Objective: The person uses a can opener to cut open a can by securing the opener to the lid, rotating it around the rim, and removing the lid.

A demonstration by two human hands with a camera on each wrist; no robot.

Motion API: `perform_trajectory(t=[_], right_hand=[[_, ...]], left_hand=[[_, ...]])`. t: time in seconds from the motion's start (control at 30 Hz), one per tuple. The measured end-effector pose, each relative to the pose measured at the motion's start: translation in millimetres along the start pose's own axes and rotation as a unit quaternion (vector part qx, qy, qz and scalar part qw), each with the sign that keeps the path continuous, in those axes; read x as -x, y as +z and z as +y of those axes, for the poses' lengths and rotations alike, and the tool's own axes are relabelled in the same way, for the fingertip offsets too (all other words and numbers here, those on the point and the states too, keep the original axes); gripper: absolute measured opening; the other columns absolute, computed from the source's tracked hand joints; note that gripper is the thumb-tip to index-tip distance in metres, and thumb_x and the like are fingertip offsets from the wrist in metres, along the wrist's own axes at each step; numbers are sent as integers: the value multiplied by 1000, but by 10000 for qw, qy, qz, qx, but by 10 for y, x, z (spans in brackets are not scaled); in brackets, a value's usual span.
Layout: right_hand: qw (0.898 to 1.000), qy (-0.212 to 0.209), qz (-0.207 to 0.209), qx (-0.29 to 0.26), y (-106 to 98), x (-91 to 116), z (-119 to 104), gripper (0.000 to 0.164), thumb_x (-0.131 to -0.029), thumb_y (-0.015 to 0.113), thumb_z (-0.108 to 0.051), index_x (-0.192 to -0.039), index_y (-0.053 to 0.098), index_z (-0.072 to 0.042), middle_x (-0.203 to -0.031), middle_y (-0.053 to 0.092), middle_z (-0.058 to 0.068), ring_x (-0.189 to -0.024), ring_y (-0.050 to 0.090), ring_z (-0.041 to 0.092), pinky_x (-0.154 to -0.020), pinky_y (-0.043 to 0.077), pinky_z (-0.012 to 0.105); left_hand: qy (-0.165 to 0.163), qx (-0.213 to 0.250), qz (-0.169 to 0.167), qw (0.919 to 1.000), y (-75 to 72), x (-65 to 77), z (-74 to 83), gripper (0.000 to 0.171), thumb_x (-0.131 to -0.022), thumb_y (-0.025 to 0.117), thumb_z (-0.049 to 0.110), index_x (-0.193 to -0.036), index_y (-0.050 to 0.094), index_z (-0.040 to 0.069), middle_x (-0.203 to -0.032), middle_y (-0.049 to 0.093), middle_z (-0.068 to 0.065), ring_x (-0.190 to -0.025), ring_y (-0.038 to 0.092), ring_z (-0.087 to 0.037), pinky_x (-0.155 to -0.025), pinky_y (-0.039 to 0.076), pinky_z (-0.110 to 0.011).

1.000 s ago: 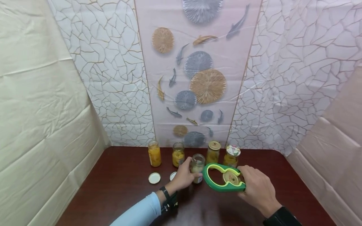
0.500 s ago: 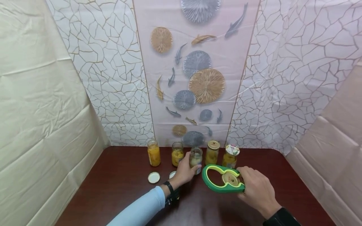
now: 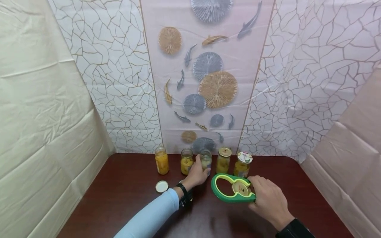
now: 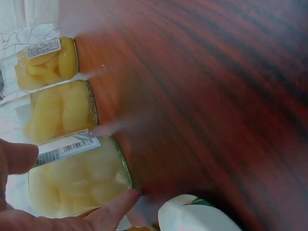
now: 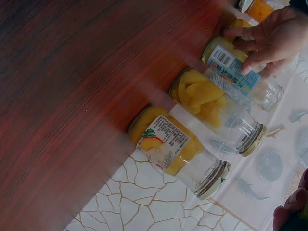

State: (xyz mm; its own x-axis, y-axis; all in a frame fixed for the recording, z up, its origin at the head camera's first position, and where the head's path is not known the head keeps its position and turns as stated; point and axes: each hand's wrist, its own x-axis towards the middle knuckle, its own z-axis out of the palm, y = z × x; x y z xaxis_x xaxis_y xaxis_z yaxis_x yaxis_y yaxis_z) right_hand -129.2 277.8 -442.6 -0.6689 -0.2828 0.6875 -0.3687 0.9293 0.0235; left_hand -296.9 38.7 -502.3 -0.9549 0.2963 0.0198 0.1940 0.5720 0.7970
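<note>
My left hand (image 3: 197, 174) holds an open glass jar (image 3: 206, 162) of pale fruit around its side. The jar stands upright at the back of the table, in a row with others. In the left wrist view, thumb and finger lie on either side of this jar (image 4: 82, 178); the right wrist view shows its blue label. My right hand (image 3: 269, 200) grips a green jar opener (image 3: 218, 191) with a yellow-green inner edge, held over the table. A gold lid (image 3: 240, 188) sits within the opener's ring.
Left of my left hand stand two open jars of yellow fruit, one nearer (image 3: 186, 162) and one farther (image 3: 162, 162). To its right are a gold-lidded jar (image 3: 223, 162) and a jar with a patterned lid (image 3: 242, 165). A loose lid (image 3: 161, 186) lies white side up.
My left hand has moved the pale-fruit jar away from me, back into line with the other jars. The right hand and opener have hardly moved.
</note>
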Motion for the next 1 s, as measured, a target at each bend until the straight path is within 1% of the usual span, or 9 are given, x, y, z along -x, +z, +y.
perform_trajectory(t=[0.2,0.3,0.43,0.53,0.63,0.73,0.8,0.9,1.0], right_hand=[[10000,-51,37,-21,33,-7,14,56,-48,82,-16,-100,65,-4,-85,65,5,-70,57,17,-59,54,40],[10000,-55,47,-27,47,-12,20,57,-48,82,-16,-101,65,-3,-86,65,6,-71,58,18,-59,54,41],[10000,0,13,-44,73,-14,5,57,-47,81,-15,-101,65,-4,-85,65,5,-70,57,17,-59,54,41],[10000,38,-18,-83,104,-8,-16,55,-48,80,-14,-101,66,-4,-85,64,4,-70,56,16,-59,54,40],[9999,19,-45,-142,140,14,-33,55,-48,78,-12,-101,66,-5,-85,64,3,-69,55,15,-58,52,38],[9998,-40,-62,-186,169,34,-43,56,-48,79,-12,-102,66,-6,-85,64,3,-69,54,14,-57,50,37],[9998,-61,-62,-184,181,46,-46,57,-48,80,-12,-103,66,-5,-86,64,4,-69,54,14,-57,50,37],[9998,-81,-79,-190,188,54,-52,58,-48,80,-12,-103,66,-5,-88,65,4,-70,55,15,-58,51,38],[9997,-71,-108,-205,192,59,-70,58,-48,81,-12,-103,65,-6,-88,65,4,-70,54,14,-59,51,37]], left_hand=[[-209,135,-249,9994,-14,147,31,95,-101,65,38,-160,6,-6,-159,30,-35,-145,33,-46,-114,37,-59],[-202,34,-414,9989,-46,271,71,99,-100,65,45,-160,5,-7,-159,31,-34,-146,33,-46,-113,39,-59],[-43,-23,-604,9982,-127,523,128,101,-97,67,47,-161,8,-4,-161,30,-30,-146,34,-43,-112,41,-57],[54,23,-762,9971,-198,752,167,100,-94,72,45,-161,15,-3,-163,29,-28,-146,36,-41,-112,41,-57],[67,62,-957,9954,-255,955,195,98,-91,75,47,-159,24,-1,-160,36,-25,-145,38,-39,-111,41,-58],[108,100,-1077,9941,-301,1100,222,94,-89,76,50,-157,32,1,-156,44,-22,-142,42,-39,-109,43,-59],[240,136,-1091,9936,-325,1170,239,91,-90,75,52,-155,37,2,-151,50,-21,-139,46,-39,-107,45,-59],[472,246,-1051,9930,-352,1238,255,82,-92,74,50,-151,44,1,-142,57,-17,-129,55,-36,-101,51,-53],[676,541,-990,9913,-369,1282,249,71,-94,74,43,-147,49,2,-132,63,-12,-120,62,-30,-97,54,-47]])
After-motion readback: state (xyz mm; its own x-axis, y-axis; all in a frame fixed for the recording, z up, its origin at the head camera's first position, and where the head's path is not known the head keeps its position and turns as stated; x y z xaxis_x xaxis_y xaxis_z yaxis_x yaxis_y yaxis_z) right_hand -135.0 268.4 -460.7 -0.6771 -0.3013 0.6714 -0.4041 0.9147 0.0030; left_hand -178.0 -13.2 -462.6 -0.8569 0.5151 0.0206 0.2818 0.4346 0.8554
